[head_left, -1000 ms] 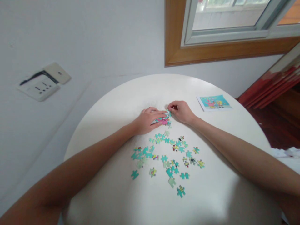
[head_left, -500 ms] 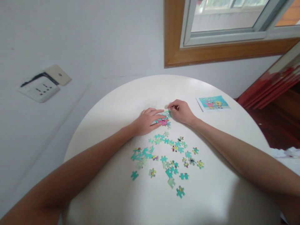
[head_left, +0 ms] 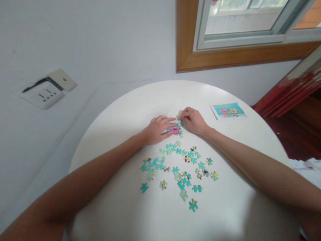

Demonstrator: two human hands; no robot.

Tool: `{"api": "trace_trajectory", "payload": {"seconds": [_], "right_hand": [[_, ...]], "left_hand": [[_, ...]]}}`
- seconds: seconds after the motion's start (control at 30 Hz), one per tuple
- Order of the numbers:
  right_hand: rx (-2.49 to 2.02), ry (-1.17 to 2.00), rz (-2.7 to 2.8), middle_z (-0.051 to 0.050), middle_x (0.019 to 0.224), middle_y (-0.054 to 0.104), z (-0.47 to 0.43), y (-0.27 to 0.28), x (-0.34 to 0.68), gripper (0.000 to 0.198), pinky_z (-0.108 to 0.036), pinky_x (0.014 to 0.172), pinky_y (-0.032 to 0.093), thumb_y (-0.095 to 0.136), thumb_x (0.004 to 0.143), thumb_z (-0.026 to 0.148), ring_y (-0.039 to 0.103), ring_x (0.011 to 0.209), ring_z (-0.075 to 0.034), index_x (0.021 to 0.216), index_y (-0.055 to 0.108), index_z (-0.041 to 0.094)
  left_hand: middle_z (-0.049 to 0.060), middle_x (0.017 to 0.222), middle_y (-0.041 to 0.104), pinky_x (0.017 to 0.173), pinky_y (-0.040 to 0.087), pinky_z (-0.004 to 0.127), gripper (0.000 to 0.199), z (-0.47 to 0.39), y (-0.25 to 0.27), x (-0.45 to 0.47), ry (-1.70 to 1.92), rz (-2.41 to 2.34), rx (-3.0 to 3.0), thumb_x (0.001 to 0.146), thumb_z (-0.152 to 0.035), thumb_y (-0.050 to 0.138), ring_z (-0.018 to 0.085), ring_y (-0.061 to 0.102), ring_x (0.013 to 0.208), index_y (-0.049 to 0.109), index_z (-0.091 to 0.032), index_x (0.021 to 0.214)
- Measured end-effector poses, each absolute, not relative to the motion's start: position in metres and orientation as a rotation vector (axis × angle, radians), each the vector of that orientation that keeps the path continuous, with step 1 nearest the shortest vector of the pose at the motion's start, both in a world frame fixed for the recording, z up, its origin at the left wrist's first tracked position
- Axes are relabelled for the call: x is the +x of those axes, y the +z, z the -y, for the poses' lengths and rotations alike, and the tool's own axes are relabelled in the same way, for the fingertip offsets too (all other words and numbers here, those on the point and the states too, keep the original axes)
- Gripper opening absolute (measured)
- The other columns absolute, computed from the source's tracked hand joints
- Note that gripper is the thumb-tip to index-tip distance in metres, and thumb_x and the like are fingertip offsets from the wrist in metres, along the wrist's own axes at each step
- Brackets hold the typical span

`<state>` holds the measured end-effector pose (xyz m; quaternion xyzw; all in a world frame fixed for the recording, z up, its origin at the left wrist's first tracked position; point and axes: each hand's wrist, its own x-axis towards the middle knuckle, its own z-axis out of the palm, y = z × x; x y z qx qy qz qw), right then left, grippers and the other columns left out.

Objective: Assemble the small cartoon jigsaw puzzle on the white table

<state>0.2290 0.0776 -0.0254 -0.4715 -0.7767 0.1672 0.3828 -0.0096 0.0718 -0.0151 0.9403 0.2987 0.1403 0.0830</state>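
A partly joined jigsaw puzzle point(head_left: 176, 130), pink and teal, lies flat on the round white table. My left hand point(head_left: 159, 130) rests on its left side with fingers spread and flat, covering part of it. At the puzzle's upper right edge, my right hand point(head_left: 193, 119) has thumb and index finger pinched on a small puzzle piece, mostly hidden by the fingertips. Many loose puzzle pieces point(head_left: 181, 185), teal, pale green and yellow, are scattered on the near side of both hands.
A picture card point(head_left: 229, 110) with cartoon figures lies at the table's right. Behind the white table point(head_left: 105, 207) are the wall, a wood-framed window point(head_left: 187, 57) and, on the left, a wall socket point(head_left: 46, 94). A red curtain point(head_left: 288, 92) hangs at right.
My right fingertips have moved slightly down and nearer, bringing the pale piece from above the puzzle to its upper edge. My left hand stays in place.
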Motion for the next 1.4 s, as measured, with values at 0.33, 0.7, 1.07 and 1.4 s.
{"api": "trace_trajectory", "payload": {"seconds": [0.33,0.7,1.07,1.4], "right_hand": [[-1.258,0.409,1.926,-0.007,0.088,0.066,-0.0755,-0.0231,0.2296,0.033,-0.03,0.074,0.044,0.047,0.073,0.001,0.058,0.077,-0.017,0.075,0.076,0.017],[-1.288,0.385,1.887,-0.006,0.085,0.066,-0.0779,-0.0249,0.2313,0.033,-0.03,0.075,0.042,0.046,0.073,0.004,0.057,0.075,-0.017,0.079,0.076,0.017],[-1.289,0.409,1.89,-0.007,0.088,0.068,-0.0801,-0.0271,0.2319,0.031,-0.031,0.08,0.044,0.047,0.074,0.005,0.06,0.081,-0.018,0.08,0.075,0.017],[-1.282,0.402,1.886,-0.007,0.087,0.069,-0.081,-0.0279,0.2329,0.03,-0.032,0.081,0.044,0.047,0.073,0.005,0.06,0.082,-0.018,0.079,0.074,0.016]], "left_hand": [[0.002,0.149,0.051,0.108,0.035,0.05,0.036,-0.0717,-0.0133,-0.0092,0.41,-0.893,2.796,0.099,-0.044,0.051,0.028,0.045,0.13,0.061,-0.033,0.132],[0.003,0.148,0.052,0.108,0.035,0.05,0.04,-0.0709,-0.0108,-0.008,0.413,-0.891,2.776,0.099,-0.048,0.048,0.028,0.047,0.128,0.058,-0.033,0.136],[0.005,0.149,0.052,0.108,0.036,0.05,0.043,-0.07,-0.0089,-0.0079,0.408,-0.904,2.772,0.098,-0.049,0.05,0.028,0.047,0.129,0.058,-0.03,0.136],[0.006,0.149,0.052,0.11,0.035,0.051,0.043,-0.0719,-0.0102,-0.0082,0.41,-0.893,2.775,0.098,-0.049,0.051,0.028,0.047,0.129,0.058,-0.029,0.136]]}}
